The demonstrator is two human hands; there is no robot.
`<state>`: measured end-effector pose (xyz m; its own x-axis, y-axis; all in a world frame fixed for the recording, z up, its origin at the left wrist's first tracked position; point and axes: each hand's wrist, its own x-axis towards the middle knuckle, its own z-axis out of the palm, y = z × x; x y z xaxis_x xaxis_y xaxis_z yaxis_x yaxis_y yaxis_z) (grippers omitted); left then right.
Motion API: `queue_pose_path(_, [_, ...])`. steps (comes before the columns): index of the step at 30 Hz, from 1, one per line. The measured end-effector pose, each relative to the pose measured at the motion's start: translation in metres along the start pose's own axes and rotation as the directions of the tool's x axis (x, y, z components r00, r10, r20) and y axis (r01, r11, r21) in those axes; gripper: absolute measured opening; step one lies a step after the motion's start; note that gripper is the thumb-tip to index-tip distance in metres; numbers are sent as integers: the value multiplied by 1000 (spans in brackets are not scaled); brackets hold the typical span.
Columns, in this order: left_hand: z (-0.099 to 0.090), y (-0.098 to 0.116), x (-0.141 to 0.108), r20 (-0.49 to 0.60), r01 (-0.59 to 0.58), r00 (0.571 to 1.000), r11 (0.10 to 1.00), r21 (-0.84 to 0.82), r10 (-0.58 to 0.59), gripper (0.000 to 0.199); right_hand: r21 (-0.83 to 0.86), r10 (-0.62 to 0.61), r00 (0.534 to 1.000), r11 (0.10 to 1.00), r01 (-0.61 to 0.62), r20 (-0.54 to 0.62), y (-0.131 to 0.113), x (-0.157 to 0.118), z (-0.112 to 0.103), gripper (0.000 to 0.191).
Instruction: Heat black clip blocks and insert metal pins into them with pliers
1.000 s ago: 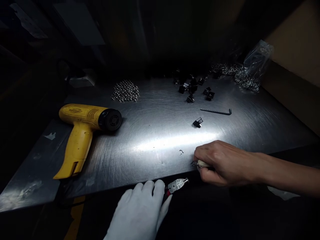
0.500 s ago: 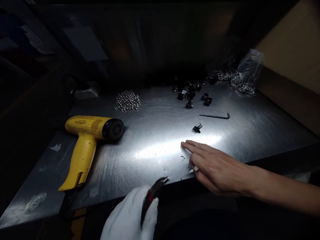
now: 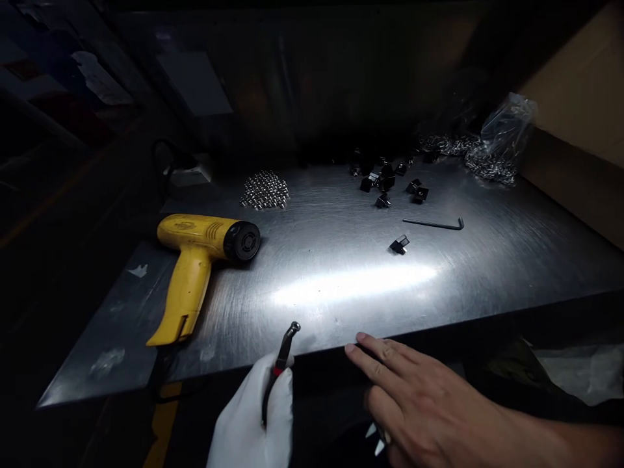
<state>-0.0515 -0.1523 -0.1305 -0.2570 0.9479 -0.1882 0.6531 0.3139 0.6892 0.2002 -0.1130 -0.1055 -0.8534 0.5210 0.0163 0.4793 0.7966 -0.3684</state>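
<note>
My left hand [image 3: 256, 416], in a white glove, is wrapped round dark pliers [image 3: 284, 354] with a red band; a small metal piece [image 3: 295, 326] sits at their tip, over the table's front part. My bare right hand [image 3: 424, 403] is at the front edge, index and middle fingers stretched out, the other fingers curled. Pale pointed tips [image 3: 379, 446] show beneath its curled fingers, from an item mostly hidden by the hand. Beyond the hands, a small black block [image 3: 400, 244] lies on the metal table [image 3: 322, 247].
A yellow heat gun [image 3: 197, 250] lies at the left. Farther back are a pile of small metal parts [image 3: 266, 190], several black blocks [image 3: 387, 177], a hex key [image 3: 433, 224] and a plastic bag with metal pieces [image 3: 502, 143]. A cardboard box [image 3: 575, 149] stands at the right.
My right hand has moved from over the tabletop back to its front edge. The dark scraps beside it are gone from the surface. The pliers now point more upright, and the view has shifted slightly.
</note>
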Motion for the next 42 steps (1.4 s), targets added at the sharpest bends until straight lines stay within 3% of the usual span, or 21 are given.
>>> queue_pose_path(3, [3, 0, -3, 38, 25, 999, 996, -85, -22, 42, 67, 66, 997, 995, -69, 34, 2, 12, -16, 18])
queue_pose_path(6, [6, 2, -5, 39, 30, 999, 988, -153, -24, 39, 109, 144, 979, 981, -160, 142, 6, 40, -35, 31])
queue_pose_path(10, [9, 2, -9, -7, 20, 1000, 981, -194, -22, 40, 129, 206, 897, 953, -276, 391, 14, 77, -52, 56])
queue_pose_path(15, [10, -2, -10, -75, 12, 997, 972, -236, -30, 43, 156, 241, 856, 926, -344, 458, 14, 89, -57, 57])
queue_pose_path(19, [8, -3, -12, -80, 93, 989, 944, -316, -125, 45, 126, 193, 862, 951, -281, 468, -1, 88, -54, 53])
queue_pose_path(22, [5, -5, -15, -65, 168, 976, 905, -390, -209, 45, 67, 6, 920, 997, -35, 391, -15, 77, -47, 41])
queue_pose_path(24, [3, -7, -18, -7, 233, 963, 844, -484, -270, 48, 45, -128, 943, 992, 119, 307, -23, 63, -40, 28])
queue_pose_path(25, [1, -7, -20, 47, 273, 954, 794, -543, -296, 50, 50, -145, 950, 989, 136, 277, -26, 55, -37, 19])
queue_pose_path(27, [-1, -5, -24, 193, 349, 935, 669, -657, -299, 51, 118, -83, 961, 992, 53, 265, -28, 40, -31, 4])
queue_pose_path(30, [-2, -2, -28, 377, 435, 900, 489, -756, -217, 47, 167, 19, 987, 985, -45, 157, -21, 29, -22, 13])
queue_pose_path(32, [1, -3, -29, 444, 469, 882, 391, -792, -159, 44, 97, 76, 997, 992, -77, 11, -13, 32, -16, 21])
queue_pose_path(34, [6, -9, -29, 501, 504, 861, 297, -811, -92, 46, 22, 95, 994, 995, -94, -46, -9, 38, -8, 27])
queue_pose_path(38, [13, -20, -30, 581, 580, 814, 108, -807, -29, 52, 8, -34, 999, 999, 33, 37, -12, 40, 1, 27])
queue_pose_path(42, [6, -15, -33, 654, 656, 754, -16, -755, 50, 51, 183, -28, 992, 983, 5, 124, -21, 30, -2, 17])
